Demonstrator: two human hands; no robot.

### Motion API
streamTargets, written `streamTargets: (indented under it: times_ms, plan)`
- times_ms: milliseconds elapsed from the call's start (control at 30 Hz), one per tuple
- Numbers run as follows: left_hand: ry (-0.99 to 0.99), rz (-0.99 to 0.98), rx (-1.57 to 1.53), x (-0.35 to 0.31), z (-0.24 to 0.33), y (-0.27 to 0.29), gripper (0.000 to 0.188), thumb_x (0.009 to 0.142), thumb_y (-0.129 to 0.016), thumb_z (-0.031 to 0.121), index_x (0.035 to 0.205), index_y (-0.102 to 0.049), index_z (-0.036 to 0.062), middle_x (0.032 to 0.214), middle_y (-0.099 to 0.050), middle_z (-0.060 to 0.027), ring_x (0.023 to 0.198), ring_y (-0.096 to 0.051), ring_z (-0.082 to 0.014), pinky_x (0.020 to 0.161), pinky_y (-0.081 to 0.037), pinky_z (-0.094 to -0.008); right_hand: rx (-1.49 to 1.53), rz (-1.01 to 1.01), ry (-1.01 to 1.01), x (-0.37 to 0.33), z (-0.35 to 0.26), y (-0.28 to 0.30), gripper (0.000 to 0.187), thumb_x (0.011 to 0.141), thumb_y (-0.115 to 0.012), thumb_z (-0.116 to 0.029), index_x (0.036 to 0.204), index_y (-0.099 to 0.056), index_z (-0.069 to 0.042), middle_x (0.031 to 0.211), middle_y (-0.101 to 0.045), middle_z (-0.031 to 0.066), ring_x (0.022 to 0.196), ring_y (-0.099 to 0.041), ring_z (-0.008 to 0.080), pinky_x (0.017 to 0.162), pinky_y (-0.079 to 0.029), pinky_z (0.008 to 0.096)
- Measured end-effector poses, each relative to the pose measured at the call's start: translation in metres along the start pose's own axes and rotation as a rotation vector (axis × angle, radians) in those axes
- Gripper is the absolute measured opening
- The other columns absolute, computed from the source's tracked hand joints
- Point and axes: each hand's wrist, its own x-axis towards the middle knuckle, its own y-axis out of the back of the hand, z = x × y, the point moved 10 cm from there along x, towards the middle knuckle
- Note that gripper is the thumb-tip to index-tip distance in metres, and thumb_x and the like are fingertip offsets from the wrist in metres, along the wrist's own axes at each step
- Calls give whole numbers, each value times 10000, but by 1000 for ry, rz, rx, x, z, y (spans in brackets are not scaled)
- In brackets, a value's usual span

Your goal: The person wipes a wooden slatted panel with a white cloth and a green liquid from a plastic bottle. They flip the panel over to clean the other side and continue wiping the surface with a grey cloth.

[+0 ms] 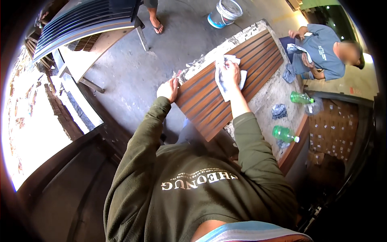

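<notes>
A brown slatted wooden panel (209,107) lies aslant on a worn, pale-stained work table (264,104). At the panel's left corner, my left hand (168,89) is closed on its edge; the fingertips are partly hidden. My right hand (231,74) presses a crumpled white cloth (222,86) onto the middle of the slats, its fingers bunched around the fabric.
Two green plastic bottles (284,133) and crumpled grey rags (279,111) lie on the table's right. Across it, a co-worker (322,50) holds a cloth. A white-and-blue bucket (225,14) stands beyond; a dark slatted panel (86,24) rests on a bench at far left.
</notes>
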Motion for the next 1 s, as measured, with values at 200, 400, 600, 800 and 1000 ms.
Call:
streamTargets:
  times_ms: [200,400,600,800,1000]
  plan:
    - [-23,23,24,-3,5,2,416,943,-332,381,1004,-609,76,877,-636,-220,822,-602,-415,752,-466,-493,119,31,123,-81,-59,-31,225,788,-665,-267,913,-639,-81,1000,-575,135,981,-542,304,878,-415,412]
    - [-35,17,150,-11,16,5,396,946,-328,380,984,-606,100,862,-641,-210,793,-612,-407,729,-478,-492,156,-64,163,-76,-67,-27,253,785,-680,-255,921,-632,-47,993,-578,140,969,-538,307,860,-417,412]
    - [-119,59,151,-4,13,3,380,948,-331,371,994,-597,104,875,-640,-208,792,-612,-408,726,-477,-491,142,10,175,-79,-73,-20,227,830,-619,-248,922,-624,-40,1007,-555,151,960,-536,296,845,-430,400]
    - [-82,45,171,-8,15,10,373,947,-342,369,939,-606,106,838,-638,-209,777,-608,-415,716,-474,-499,102,-82,305,-78,-85,-22,225,837,-617,-255,948,-648,-62,1004,-591,139,949,-549,286,857,-436,384]
    - [-85,57,141,-7,15,1,387,950,-334,387,955,-593,100,862,-636,-211,788,-605,-419,723,-474,-496,4,154,-189,9,72,25,338,789,-656,-323,1033,-617,-92,1036,-589,145,1010,-549,312,888,-429,402]
